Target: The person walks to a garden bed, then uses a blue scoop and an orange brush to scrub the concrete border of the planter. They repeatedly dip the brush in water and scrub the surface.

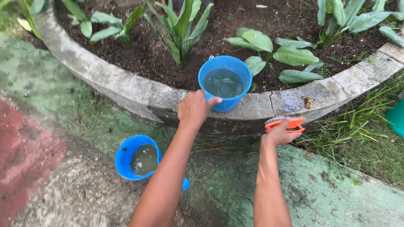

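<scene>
My left hand grips the near rim of the blue bucket on the curved concrete border, while my right hand, lower and to the right, is closed around an orange brush.

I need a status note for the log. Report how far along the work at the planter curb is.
Done: a wet dark patch on the concrete curb suggests some wetting or scrubbing. In hand: the left hand grips the blue cup of water resting on the curb; the right hand holds an orange scrub brush against the curb's face. Left: most of the curb looks stained; the blue bucket holds murky water.
</scene>
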